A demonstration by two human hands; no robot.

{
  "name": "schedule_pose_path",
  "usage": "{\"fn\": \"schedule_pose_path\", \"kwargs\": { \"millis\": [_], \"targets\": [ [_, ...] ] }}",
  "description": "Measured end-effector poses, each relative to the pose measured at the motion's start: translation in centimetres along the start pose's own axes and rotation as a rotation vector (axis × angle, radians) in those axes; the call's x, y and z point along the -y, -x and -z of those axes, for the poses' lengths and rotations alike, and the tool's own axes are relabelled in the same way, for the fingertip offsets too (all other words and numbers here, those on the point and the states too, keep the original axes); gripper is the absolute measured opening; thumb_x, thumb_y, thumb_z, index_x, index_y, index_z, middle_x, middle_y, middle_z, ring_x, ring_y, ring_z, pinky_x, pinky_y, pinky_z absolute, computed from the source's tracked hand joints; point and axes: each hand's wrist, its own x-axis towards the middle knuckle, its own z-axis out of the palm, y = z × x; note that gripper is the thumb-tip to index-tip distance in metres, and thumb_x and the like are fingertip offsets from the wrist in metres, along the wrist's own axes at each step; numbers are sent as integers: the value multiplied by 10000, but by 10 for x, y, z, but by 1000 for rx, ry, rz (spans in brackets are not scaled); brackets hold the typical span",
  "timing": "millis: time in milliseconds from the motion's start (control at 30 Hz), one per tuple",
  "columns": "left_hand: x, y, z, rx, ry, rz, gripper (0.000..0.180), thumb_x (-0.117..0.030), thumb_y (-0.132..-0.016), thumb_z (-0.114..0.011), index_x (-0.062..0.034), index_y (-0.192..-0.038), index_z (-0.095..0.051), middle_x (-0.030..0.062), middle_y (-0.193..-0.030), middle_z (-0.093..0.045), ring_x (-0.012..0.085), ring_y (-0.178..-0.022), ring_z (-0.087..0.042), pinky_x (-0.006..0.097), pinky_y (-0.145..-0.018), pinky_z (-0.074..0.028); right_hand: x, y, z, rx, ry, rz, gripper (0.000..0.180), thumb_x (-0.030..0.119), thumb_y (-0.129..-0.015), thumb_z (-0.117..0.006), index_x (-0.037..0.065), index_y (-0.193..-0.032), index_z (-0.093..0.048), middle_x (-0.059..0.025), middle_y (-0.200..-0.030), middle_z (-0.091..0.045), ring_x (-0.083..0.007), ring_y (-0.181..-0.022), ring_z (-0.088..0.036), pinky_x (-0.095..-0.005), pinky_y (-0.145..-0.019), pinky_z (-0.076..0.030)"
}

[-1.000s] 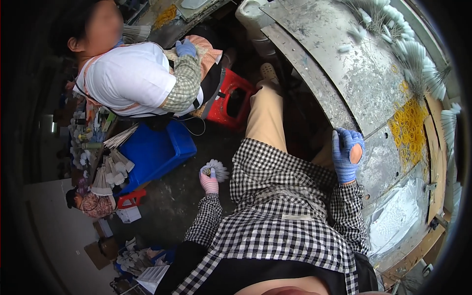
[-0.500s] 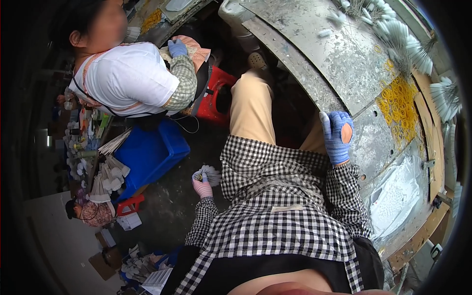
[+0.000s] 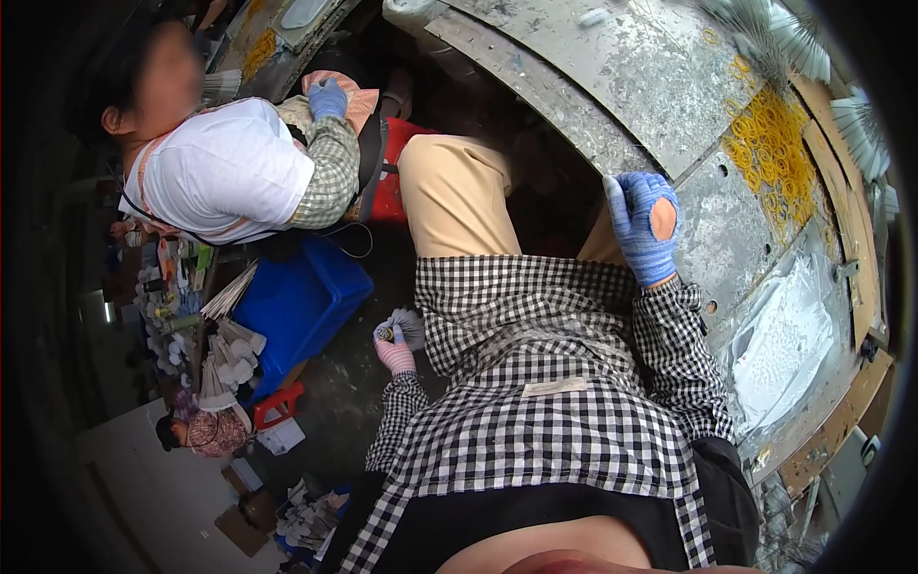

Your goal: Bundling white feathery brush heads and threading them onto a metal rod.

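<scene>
- Since a moment ago, the right hand [image 3: 643, 225] in its blue glove has lifted higher along the edge of the grey metal table [image 3: 612, 67], and its curled fingers pinch something small and white.
- Left hand [image 3: 393, 346] hangs low by the knee, gripping a little white fan-shaped bundle [image 3: 408, 325].
- That bundle might slip to the dirty floor [image 3: 335, 402], since only the fingers hold it.

Grey metal workbench [image 3: 612, 86], scuffed and stained, with a heap of yellow rubber bands [image 3: 770, 153] spread across it. White fan-shaped bundles [image 3: 813, 48] along its far edge.
</scene>
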Motion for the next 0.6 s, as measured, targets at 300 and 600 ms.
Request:
{"fn": "schedule_pose_path", "kwargs": {
  "millis": [300,600],
  "targets": [
    [11,7,10,-13,62,65,229,109,-902,-641,3,-1102,-606,76,-1074,-656,161,-949,-622,292,-905,-560,10,3,7,27,4,-14,191,194,-871,-757,60,-777,-659,-125,-735,-634,-338,-707,-620,-445,-673,-477],
    [-8,14,-4,48,-69,83,283,151,-887,-617,5,-1129,-597,82,-1153,-645,162,-1011,-613,296,-913,-568,14,-4,13,67,6,-18,178,185,-863,-761,64,-781,-660,-125,-741,-637,-339,-717,-623,-442,-678,-480]
  ]
}}
